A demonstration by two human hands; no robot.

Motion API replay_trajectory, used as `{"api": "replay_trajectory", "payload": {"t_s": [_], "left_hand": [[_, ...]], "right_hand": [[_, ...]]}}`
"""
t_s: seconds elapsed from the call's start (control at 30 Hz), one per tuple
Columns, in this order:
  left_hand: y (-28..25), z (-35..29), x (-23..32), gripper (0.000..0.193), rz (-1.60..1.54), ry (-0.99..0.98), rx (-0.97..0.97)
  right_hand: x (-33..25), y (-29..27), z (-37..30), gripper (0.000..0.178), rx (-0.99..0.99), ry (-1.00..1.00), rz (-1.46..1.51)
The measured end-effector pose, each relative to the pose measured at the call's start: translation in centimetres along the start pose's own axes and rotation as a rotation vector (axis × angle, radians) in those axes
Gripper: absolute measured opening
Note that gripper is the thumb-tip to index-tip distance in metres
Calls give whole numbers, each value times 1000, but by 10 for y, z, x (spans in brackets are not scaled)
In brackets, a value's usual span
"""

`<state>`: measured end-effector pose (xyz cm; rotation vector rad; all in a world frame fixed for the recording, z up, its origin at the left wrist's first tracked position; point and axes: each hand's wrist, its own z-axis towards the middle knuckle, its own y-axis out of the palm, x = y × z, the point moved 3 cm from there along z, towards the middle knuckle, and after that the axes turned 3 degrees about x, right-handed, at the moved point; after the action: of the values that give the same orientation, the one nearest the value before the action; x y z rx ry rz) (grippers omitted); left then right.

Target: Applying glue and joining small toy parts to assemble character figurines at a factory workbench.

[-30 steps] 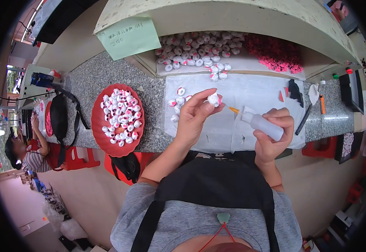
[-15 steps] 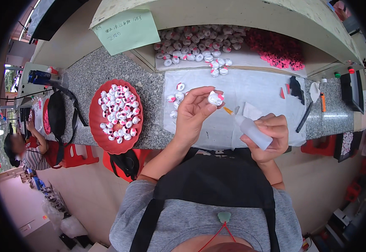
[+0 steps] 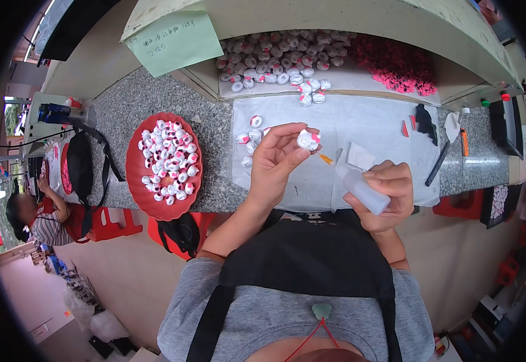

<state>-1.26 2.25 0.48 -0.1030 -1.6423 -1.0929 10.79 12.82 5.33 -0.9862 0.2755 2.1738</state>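
Between the thumb and fingers of my left hand (image 3: 273, 163) is a small white cat-like figurine head (image 3: 308, 140) with a pink bow. My right hand (image 3: 389, 196) is wrapped round a translucent squeeze bottle (image 3: 364, 190), which tilts up toward the head. Its thin orange nozzle tip (image 3: 325, 159) is just below and right of the head, with a small gap between them. Several similar white heads (image 3: 246, 161) lie on the white paper sheet (image 3: 311, 187) left of my left hand. A folded white pad (image 3: 360, 156) lies beyond the bottle.
At left stands a red scalloped tray (image 3: 175, 211) full of small white-and-pink pieces. Under the shelf (image 3: 347, 15) are a heap of white heads (image 3: 275, 57) and a pile of pink pieces (image 3: 395, 69). An orange-handled tool (image 3: 465, 143) and a black bag (image 3: 82, 160) lie on the counter.
The figurine head has turned slightly in my left fingers, so its bow and front show more. Both hands and the bottle stay almost in place. The whole view has shifted a little.
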Motion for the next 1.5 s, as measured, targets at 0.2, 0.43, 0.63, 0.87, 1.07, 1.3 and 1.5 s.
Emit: {"api": "replay_trajectory", "payload": {"t_s": [0.2, 0.43, 0.63, 0.87, 1.07, 1.3, 1.5], "left_hand": [[1, -2, 3, 33, -40, -3, 6], [1, -2, 1, 32, -22, -20, -9], [1, -2, 0, 32, 3, -15, -35], [0, -2, 0, 32, -15, -10, -16], [-1, -3, -1, 34, 25, -16, 4], [-1, -3, -2, 34, 34, -23, 16], [0, -3, -1, 33, 119, 30, 3]], "right_hand": [[0, 0, 0, 43, 25, -24, 23], [0, 0, -1, 45, 33, -28, -1], [0, 1, -1, 44, 29, -31, -1], [-1, 1, -1, 44, 4, -31, 17], [0, 1, 0, 44, 26, -44, 1], [1, -1, -1, 45, 72, -8, 60], [0, 2, -2, 36, 33, 43, 19]]}}
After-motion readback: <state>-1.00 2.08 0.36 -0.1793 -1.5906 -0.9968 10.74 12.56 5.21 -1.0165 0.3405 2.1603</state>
